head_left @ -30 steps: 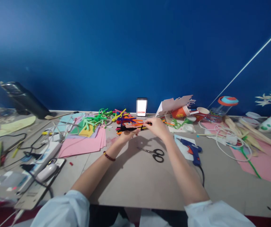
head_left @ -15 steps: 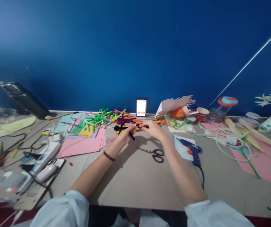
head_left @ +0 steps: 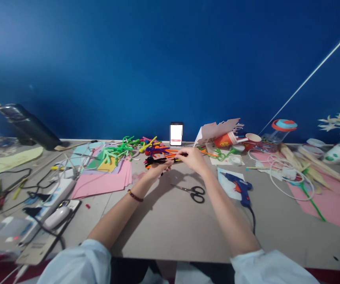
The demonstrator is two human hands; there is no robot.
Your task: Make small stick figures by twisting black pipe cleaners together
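Note:
Both hands meet above the middle of the desk over a black fuzzy stem piece, which has a rounded clump at its left end. My left hand is closed round the piece, palm turned partly up. The fingertips of my right hand pinch its right end. Behind the hands lie purple, orange, yellow and red fuzzy stems. Black-handled scissors rest on the desk just below my right hand, points to the left.
Pink sheets and green stems lie left; a power strip and dark bottle farther left. A phone stands at the wall. Right are a blue glue gun, red cup and coiled white cable.
My left hand has turned and flattened, and the black end that hung below it no longer shows there. My right hand has shifted slightly, still pinching.

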